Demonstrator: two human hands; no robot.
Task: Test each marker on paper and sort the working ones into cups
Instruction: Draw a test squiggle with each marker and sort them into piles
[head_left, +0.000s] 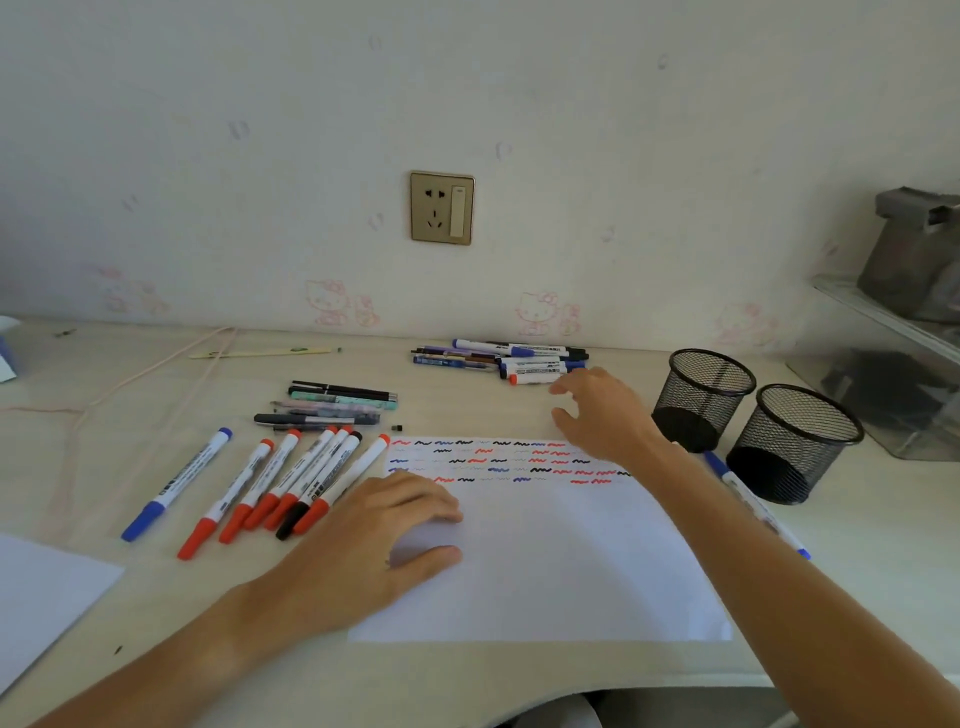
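A white sheet of paper (545, 571) lies on the desk with rows of red, blue and black squiggles along its top. My left hand (384, 530) rests flat on the paper's left side. My right hand (602, 410) hovers above the paper's top right corner with relaxed fingers, holding nothing, just short of a pile of markers (519, 358) by the wall. A red-capped marker (532, 378) is nearest its fingertips. Two black mesh cups (701, 397) (795, 441) stand at the right. A blue marker (753, 501) lies under my right forearm.
Several red, blue and black markers (280, 480) lie in a row left of the paper. A few pens (332, 402) lie behind them. Another white sheet (41, 592) is at the near left. A clear box (883, 374) stands at the far right.
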